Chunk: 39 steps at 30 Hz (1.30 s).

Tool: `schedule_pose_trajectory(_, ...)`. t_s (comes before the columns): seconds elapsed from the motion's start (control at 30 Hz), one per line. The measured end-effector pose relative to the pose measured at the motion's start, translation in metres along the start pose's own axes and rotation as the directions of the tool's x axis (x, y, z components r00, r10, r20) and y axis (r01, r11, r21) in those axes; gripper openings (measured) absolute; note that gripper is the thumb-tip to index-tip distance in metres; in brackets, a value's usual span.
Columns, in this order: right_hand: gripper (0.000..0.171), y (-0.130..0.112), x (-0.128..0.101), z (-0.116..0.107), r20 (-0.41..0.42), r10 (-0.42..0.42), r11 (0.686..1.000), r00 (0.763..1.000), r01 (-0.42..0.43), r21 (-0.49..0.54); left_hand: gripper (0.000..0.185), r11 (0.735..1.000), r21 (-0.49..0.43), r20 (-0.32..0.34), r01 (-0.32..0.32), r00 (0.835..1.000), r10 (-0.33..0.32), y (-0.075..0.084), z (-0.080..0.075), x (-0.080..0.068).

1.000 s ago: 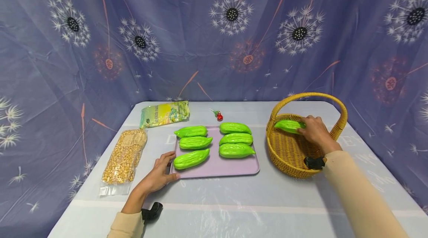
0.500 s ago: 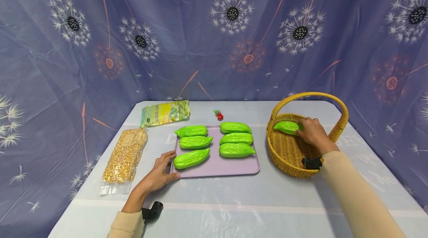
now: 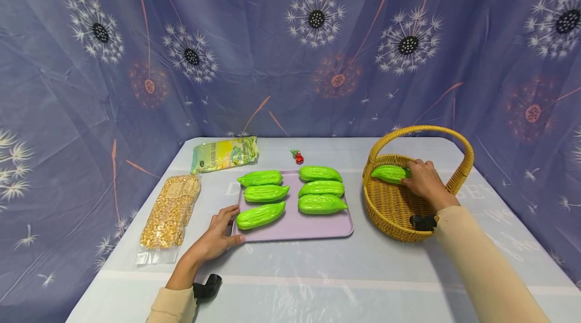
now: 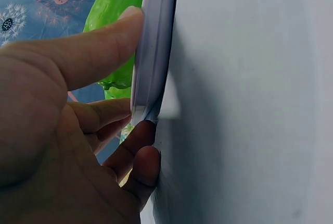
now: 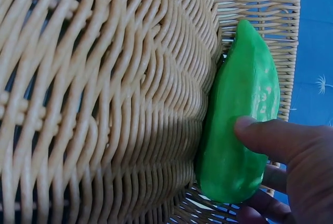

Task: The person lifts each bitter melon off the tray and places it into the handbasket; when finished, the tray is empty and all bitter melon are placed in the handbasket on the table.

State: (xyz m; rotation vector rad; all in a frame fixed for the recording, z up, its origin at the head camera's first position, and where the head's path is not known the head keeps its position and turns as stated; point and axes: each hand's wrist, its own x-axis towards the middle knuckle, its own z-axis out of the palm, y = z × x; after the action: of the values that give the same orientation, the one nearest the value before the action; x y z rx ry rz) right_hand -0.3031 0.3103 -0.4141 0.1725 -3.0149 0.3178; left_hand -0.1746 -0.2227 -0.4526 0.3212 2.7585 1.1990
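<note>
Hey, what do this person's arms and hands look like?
The left sleeve and right sleeve are plain beige and reach the wrist, each with a small black device near its end. The left hand and right hand wear no gloves.

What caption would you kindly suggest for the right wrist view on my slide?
Right hand holding a green bitter melon inside a woven wicker basket.

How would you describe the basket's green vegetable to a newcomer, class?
On the right of the table stands a wicker basket with an arched handle. Inside, toward the back, is a bright green vegetable. Unlike the six others on the purple tray, it is gripped by the right hand.
</note>
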Motion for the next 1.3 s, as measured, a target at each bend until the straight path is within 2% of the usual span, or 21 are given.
schedule_pose_trajectory(0.3, 0.050, 0.000, -0.001, -0.006, 0.032, -0.007, 1.000, 0.999, 0.006, 0.021, 0.076, 1.000, 0.007, -0.002, -0.002, 1.000, 0.003, 0.000, 0.000, 0.000)
schedule_pose_trajectory(0.63, 0.055, -0.006, -0.006, -0.025, 0.004, -0.023, 0.997, 1.000, 0.023, 0.075, 0.076, 1.000, 0.021, -0.003, -0.003, 1.000, 0.004, 0.000, 0.000, -0.001)
schedule_pose_trajectory(0.97, 0.057, -0.022, -0.018, -0.044, -0.068, -0.046, 0.988, 0.997, 0.056, 0.145, 0.076, 1.000, 0.022, 0.000, -0.007, 1.000, 0.007, 0.000, 0.000, -0.001)
schedule_pose_trajectory(1.3, 0.055, -0.041, -0.035, -0.056, -0.182, -0.106, 0.982, 0.978, 0.131, 0.134, 0.077, 1.000, 0.020, -0.001, -0.004, 1.000, 0.004, 0.002, 0.000, -0.001)
